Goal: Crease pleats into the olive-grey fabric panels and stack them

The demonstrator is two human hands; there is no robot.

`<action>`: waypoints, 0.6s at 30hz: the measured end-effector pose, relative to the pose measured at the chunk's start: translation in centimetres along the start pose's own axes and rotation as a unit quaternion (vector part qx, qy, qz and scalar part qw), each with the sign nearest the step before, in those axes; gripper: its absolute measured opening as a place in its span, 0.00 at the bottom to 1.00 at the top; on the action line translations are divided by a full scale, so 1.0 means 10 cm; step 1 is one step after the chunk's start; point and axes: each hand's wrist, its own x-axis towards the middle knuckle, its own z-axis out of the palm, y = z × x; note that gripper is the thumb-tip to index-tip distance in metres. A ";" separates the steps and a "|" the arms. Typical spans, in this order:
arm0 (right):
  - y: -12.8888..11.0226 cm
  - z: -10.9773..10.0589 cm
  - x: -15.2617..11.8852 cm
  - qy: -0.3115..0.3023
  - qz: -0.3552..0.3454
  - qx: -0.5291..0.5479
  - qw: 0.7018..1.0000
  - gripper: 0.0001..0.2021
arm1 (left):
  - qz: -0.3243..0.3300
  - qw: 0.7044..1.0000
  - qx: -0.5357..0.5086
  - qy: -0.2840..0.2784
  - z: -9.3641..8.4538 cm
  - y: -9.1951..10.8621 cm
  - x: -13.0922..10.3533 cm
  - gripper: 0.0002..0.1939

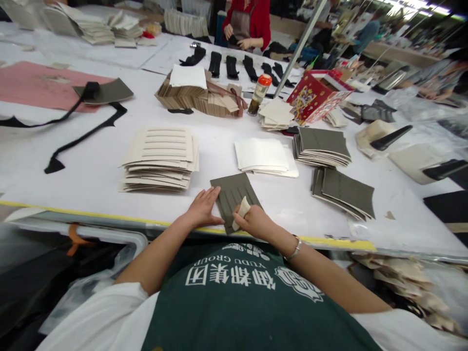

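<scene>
Hands (204,208), two, at one grey panel (236,191), one cream tool (243,206) in right

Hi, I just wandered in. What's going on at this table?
Someone in a green apron is handling a grey-green ridged panel at the table's near edge. Their left hand lies flat at one side of it, while the right hand grips a small pale piece against it. Beyond the panel stand a cream stack to the left, white sheets and, to the right, two grey-green stacks. Across the table, another person in red holds something dark.
</scene>
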 end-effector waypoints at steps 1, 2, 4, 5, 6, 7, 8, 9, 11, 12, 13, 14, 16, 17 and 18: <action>0.00 0.00 -0.05 -0.012 0.000 0.015 1.000 0.12 | 0.005 1.000 -0.005 -0.004 -0.01 -0.02 0.00 0.51; 0.00 0.01 -0.05 -0.009 0.001 0.020 1.000 0.12 | 0.010 1.000 -0.012 -0.008 -0.02 -0.04 0.01 0.49; -0.04 0.04 0.13 0.040 0.006 0.004 0.999 0.13 | 0.012 1.000 -0.027 -0.007 -0.03 -0.08 0.03 0.42; -0.07 0.06 0.27 0.074 0.008 -0.010 0.997 0.14 | 0.009 0.999 -0.035 0.003 -0.03 -0.09 0.05 0.40; -0.11 0.08 0.41 0.103 0.010 -0.022 0.994 0.14 | 0.007 0.999 -0.042 0.017 -0.03 -0.10 0.07 0.38; -0.14 0.10 0.53 0.125 0.014 -0.030 0.992 0.14 | 0.004 0.998 -0.047 0.034 -0.03 -0.10 0.09 0.37; -0.18 0.12 0.60 0.138 0.016 -0.036 0.990 0.14 | -0.002 0.997 -0.049 0.052 -0.02 -0.09 0.10 0.37; -0.21 0.13 0.62 0.143 0.017 -0.040 0.989 0.13 | -0.008 0.997 -0.049 0.065 0.00 -0.08 0.11 0.37; -0.24 0.14 0.47 0.131 0.018 -0.041 0.990 0.12 | -0.022 0.996 -0.042 0.077 0.03 -0.05 0.13 0.36; -0.23 0.15 0.32 0.118 0.017 -0.035 0.992 0.12 | -0.028 0.996 -0.037 0.081 0.04 -0.04 0.13 0.36; -0.21 0.16 0.14 0.100 0.018 -0.023 0.995 0.11 | -0.029 0.996 -0.033 0.083 0.04 -0.04 0.13 0.36; -0.17 0.17 -0.06 0.080 0.022 -0.001 0.997 0.11 | -0.026 0.996 -0.028 0.085 0.04 -0.05 0.13 0.36; -0.03 0.19 -0.43 0.049 0.049 0.068 0.995 0.11 | -0.014 0.995 -0.012 0.093 0.02 -0.08 0.14 0.33; 0.06 0.19 -0.58 0.050 0.078 0.115 0.989 0.12 | -0.009 0.995 0.001 0.097 0.01 -0.10 0.15 0.31; 0.17 0.18 -0.71 0.063 0.115 0.166 0.977 0.13 | -0.005 0.995 0.016 0.101 -0.01 -0.11 0.15 0.28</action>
